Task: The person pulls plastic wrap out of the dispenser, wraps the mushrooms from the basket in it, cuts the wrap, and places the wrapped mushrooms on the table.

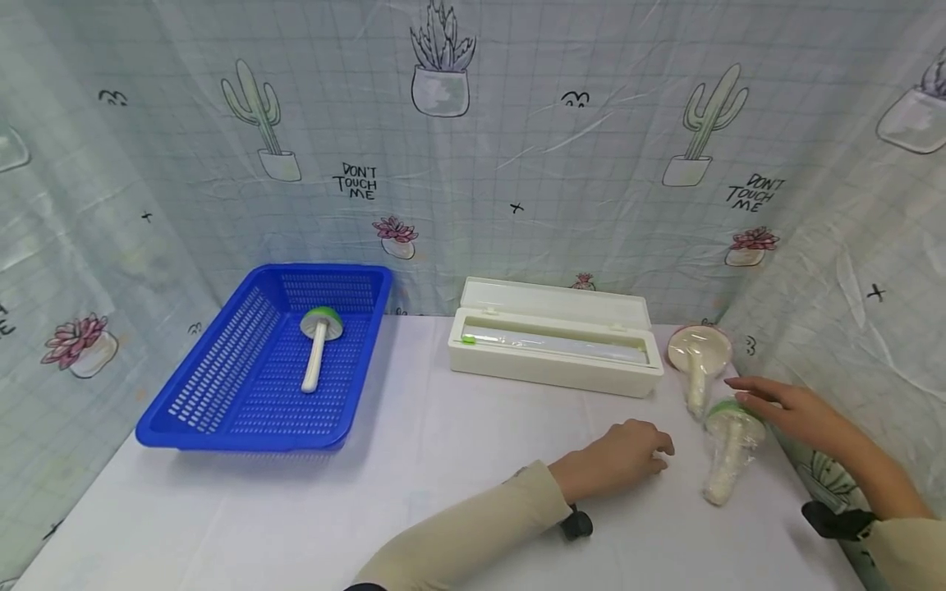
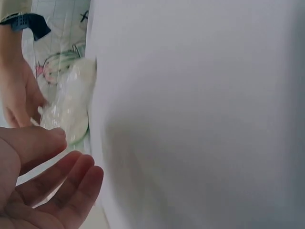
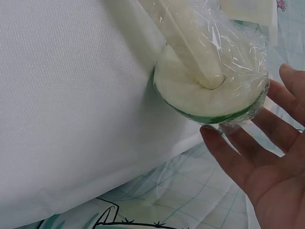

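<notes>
Right wrist view: the right hand [image 3: 274, 167] has its fingers spread wide, tips touching the clear-wrapped green mushroom-shaped thing [image 3: 200, 93], which lies on the white table [image 1: 443, 451]. The left hand [image 1: 617, 458] is close by, loosely bent, thumb and fingers a little apart.

A basket [image 1: 351, 444] sits at your left on the tabletop [image 1: 458, 460], a handled piece [image 1: 318, 349] in it; right of that stands a case [image 1: 547, 373], then, farther right, two bagged pieces [image 1: 730, 451], one nearer you.
</notes>
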Available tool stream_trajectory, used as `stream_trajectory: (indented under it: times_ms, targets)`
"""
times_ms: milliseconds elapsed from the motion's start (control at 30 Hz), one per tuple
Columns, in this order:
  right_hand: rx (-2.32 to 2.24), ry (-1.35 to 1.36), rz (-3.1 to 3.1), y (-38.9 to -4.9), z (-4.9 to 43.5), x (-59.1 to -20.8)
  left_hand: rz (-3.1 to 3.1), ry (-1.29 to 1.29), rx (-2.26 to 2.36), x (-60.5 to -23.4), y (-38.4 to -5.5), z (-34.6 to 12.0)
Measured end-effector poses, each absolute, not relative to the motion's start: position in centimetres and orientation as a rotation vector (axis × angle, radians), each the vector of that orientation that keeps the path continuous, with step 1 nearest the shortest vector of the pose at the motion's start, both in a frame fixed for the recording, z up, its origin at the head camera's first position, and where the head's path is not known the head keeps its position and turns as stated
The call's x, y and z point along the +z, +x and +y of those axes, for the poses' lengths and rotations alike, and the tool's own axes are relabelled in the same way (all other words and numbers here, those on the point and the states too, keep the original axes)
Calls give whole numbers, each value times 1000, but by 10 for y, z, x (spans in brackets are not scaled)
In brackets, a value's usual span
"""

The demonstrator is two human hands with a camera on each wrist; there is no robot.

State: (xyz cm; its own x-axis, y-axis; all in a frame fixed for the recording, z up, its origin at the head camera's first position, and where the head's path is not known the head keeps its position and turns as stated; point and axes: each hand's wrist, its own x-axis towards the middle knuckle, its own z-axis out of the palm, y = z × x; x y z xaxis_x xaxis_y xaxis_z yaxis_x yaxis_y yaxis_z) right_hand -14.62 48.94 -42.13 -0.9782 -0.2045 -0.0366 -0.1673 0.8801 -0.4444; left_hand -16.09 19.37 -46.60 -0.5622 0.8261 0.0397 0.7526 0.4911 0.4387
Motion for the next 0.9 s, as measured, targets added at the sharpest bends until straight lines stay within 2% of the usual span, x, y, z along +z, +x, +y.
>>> stream_trajectory:
  times_ms: [267,467,700,900]
  targets:
    - [-604,-299,3026,-149,484,-415,2637,1434,617,-460,-183,147]
    - [-560,-472,3135,-153,474,-402,2772,1434,662,-443,-209,108]
    - [-456,-674,3193,-167,444,-380,2966,1297,794,-422,-247,71]
    - [-419,-816,3126,-189,410,-363,3034,1034,744,-414,-272,44]
